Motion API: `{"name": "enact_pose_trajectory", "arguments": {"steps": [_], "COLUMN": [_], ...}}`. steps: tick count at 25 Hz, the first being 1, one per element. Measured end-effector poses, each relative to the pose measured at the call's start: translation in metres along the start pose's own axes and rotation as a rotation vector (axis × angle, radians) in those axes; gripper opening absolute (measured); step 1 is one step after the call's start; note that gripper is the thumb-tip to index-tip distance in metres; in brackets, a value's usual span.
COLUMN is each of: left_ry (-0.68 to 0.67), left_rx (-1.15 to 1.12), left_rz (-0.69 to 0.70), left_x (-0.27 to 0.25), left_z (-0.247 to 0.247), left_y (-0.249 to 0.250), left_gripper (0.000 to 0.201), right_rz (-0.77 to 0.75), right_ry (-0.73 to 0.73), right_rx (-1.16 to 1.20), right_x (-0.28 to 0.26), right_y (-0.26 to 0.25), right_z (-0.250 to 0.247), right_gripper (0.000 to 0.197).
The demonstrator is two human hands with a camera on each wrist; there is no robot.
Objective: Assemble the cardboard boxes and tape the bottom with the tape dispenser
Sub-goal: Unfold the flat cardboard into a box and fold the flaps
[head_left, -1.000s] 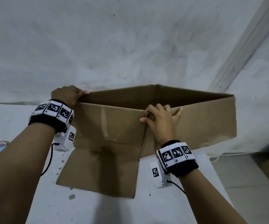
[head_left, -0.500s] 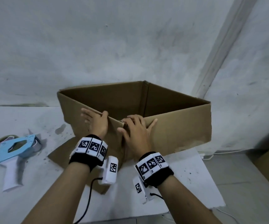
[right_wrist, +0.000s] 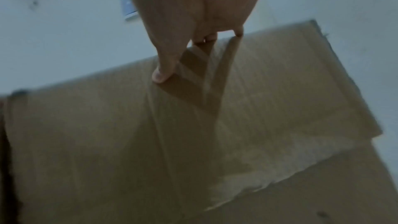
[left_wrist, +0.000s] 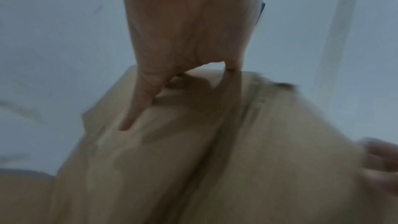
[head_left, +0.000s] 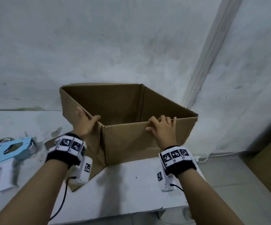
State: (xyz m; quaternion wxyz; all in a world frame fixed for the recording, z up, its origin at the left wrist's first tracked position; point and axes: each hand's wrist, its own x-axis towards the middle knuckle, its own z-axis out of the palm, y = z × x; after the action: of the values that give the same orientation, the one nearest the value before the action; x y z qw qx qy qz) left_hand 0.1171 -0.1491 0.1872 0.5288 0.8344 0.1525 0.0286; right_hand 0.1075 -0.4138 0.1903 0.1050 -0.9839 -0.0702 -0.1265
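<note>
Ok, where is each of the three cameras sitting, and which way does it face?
Head: worn on the head, looking forward and down at the cardboard box, tape dispenser and table; both forearms, left hand and right hand show.
Left wrist: along the left hand onto the box's side; blurred.
Right wrist: along the right hand onto the box's near wall.
Shared: all three see the box.

The right hand (right_wrist: 193, 11) reaches down onto the box (right_wrist: 215, 125): thumb (right_wrist: 163, 71) pressed on the outer wall, fingers hooked over the top edge.
</note>
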Motion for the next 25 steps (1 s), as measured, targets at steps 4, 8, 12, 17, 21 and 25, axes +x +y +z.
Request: {"name": "enact_pose_trajectory", "arguments": {"steps": [4, 8, 12, 17, 21, 25], "left_ry": [-0.012, -0.087, -0.057, 0.379, 0.428, 0.439], "left_rx": [-0.078, 0.15, 0.275, 0.076, 0.01, -0.056], "left_rz": [0.064, 0.115, 0.15, 0.086, 0.112, 0.181], "left_x": [-0.026, -0.029, -0.032, -0.046, -0.052, -0.035], "left_z": [0.025, -0.001, -0.035, -0.06, -0.053, -0.048], "left_y": [-0.006, 0.001, -0.005, -0.024, -0.03, -0.029], "left_gripper": [0.068, 0.061, 0.056, 0.046, 0.046, 0.048], "right_rz": [-0.027, -0.138, 0.091, -0.077, 0.172, 0.237], "right_ry": [0.065, 0.003, 0.025, 0.147, 0.077, 0.075], "right_rx": [0.006, -0.034, 0.046, 0.4, 0.708, 0.712], "right_x": [-0.01, -0.021, -0.036, -0.06, -0.057, -0.045], "right_y": [-0.009, 0.015, 0.062, 0.012, 0.01, 0.003], "right_z": [0.003, -0.003, -0.022, -0.004, 0.0, 0.006], "right_gripper": [0.033, 0.044, 0.045, 0.041, 0.078, 0.063]}}
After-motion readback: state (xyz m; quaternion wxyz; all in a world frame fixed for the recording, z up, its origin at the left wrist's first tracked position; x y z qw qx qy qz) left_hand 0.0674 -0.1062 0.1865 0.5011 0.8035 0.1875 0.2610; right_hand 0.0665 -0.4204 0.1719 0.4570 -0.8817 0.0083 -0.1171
